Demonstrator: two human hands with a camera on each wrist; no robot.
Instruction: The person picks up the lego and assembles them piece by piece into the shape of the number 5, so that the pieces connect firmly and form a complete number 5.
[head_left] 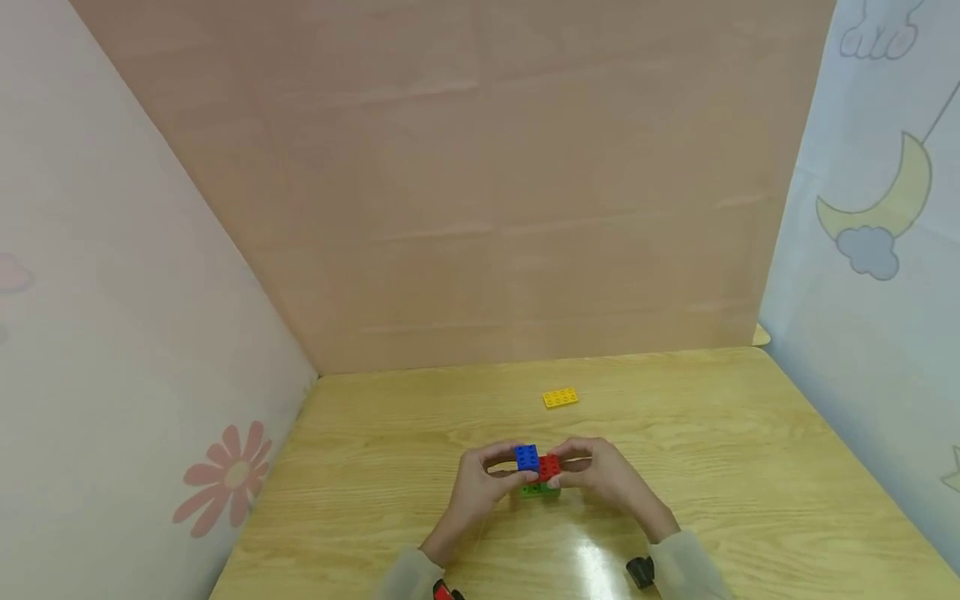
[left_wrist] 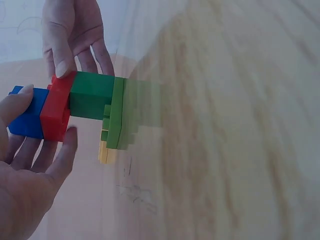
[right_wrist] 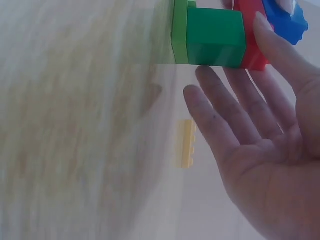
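Observation:
A small stack of toy building bricks stands on the table between both hands. At its bottom lies a light green plate [head_left: 542, 491], with a dark green brick [left_wrist: 92, 95] on one end of it. Above that sits a red brick [head_left: 551, 467], and a blue brick [head_left: 527, 457] tops the stack toward the left. My left hand [head_left: 476, 482] pinches the blue brick between thumb and fingers, its fingertips reaching beside the red one. From the other side, my right hand [head_left: 603, 475] holds the red brick, thumb on its near face.
Beyond the hands, a yellow studded plate [head_left: 560, 397] lies flat on the wooden table [head_left: 390, 433]. A black object [head_left: 641, 572] is by the right sleeve, and a red and black one [head_left: 444, 591] by the left sleeve. Brown paper [head_left: 480, 208] closes off the back.

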